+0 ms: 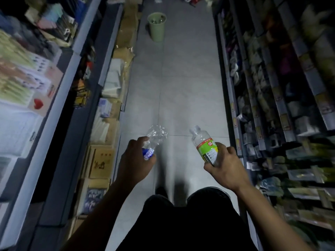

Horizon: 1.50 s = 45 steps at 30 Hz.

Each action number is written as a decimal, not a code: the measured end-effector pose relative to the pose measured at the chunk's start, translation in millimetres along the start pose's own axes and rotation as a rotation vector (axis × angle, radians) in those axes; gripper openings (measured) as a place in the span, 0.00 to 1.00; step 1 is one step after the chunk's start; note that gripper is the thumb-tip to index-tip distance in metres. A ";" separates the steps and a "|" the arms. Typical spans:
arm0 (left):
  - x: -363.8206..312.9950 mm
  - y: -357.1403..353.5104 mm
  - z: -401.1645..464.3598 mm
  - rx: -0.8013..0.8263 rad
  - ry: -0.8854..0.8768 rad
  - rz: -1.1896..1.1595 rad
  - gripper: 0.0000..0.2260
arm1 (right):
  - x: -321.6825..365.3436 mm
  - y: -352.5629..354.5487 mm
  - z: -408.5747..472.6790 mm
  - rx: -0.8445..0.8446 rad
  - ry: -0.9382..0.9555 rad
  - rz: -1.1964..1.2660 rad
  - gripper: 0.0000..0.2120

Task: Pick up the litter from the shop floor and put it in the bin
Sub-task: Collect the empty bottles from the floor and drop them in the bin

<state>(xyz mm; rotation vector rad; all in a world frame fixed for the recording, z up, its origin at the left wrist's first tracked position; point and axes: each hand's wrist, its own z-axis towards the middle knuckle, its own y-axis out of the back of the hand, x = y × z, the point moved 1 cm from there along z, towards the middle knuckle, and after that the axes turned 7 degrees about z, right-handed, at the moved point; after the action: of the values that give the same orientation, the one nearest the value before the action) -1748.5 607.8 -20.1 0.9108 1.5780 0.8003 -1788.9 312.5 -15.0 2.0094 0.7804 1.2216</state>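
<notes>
My left hand [136, 160] grips a crushed clear plastic bottle [155, 137] with a blue label, its crumpled end pointing forward. A clear bottle with a green and yellow label [204, 144] is held in my right hand [223, 165], its open neck aimed up the aisle. Both hands are out in front of me at waist height over the grey tiled floor [181, 84]. Far ahead in the aisle stands a pale green bin [157, 31], upright, with some items visible inside it.
The aisle is narrow. Stocked shelves [272, 98] line the right side. On the left run a counter [36, 91] of goods and a row of cardboard boxes [101, 160] and stacked packets along the floor edge. My dark shorts and legs fill the bottom.
</notes>
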 end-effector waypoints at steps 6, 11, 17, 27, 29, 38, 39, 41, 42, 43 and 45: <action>-69.9 -14.9 107.5 0.046 -0.108 -0.003 0.26 | -23.9 38.7 73.3 -0.059 -0.072 0.052 0.35; -137.0 -31.9 183.9 0.039 -0.173 0.014 0.26 | -47.6 77.3 159.4 -0.078 -0.096 0.126 0.38; -189.7 -41.4 250.3 0.008 -0.181 0.009 0.25 | -50.4 127.0 256.2 -0.036 -0.063 0.145 0.35; -202.9 -34.7 324.3 -0.091 0.032 -0.035 0.27 | -3.3 172.5 407.2 0.058 0.105 0.051 0.33; -200.3 -32.2 346.7 -0.112 0.067 -0.048 0.27 | 10.8 174.6 438.6 0.067 0.131 0.037 0.32; -196.2 -16.5 493.0 -0.160 0.083 -0.121 0.27 | 76.2 187.0 572.7 0.079 0.150 -0.029 0.33; -198.4 -14.8 511.3 -0.147 0.065 -0.118 0.27 | 80.9 190.4 585.7 0.081 0.137 -0.035 0.34; -204.4 -12.2 548.9 -0.118 0.009 -0.106 0.27 | 90.3 196.6 611.4 0.078 0.107 -0.042 0.36; -208.1 -11.5 567.5 -0.108 -0.020 -0.097 0.27 | 94.3 199.1 623.6 0.066 0.097 -0.041 0.37; -212.7 -10.7 585.7 -0.099 -0.049 -0.083 0.27 | 97.5 201.5 635.7 0.050 0.092 -0.041 0.37; -223.3 -8.6 621.4 -0.068 -0.106 -0.045 0.27 | 103.5 208.6 658.1 0.032 0.062 -0.042 0.38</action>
<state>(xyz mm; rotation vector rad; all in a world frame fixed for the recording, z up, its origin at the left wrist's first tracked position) -1113.6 426.7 -35.2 0.8515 1.4658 0.7576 -1118.7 117.7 -31.3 1.9789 0.8728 1.2604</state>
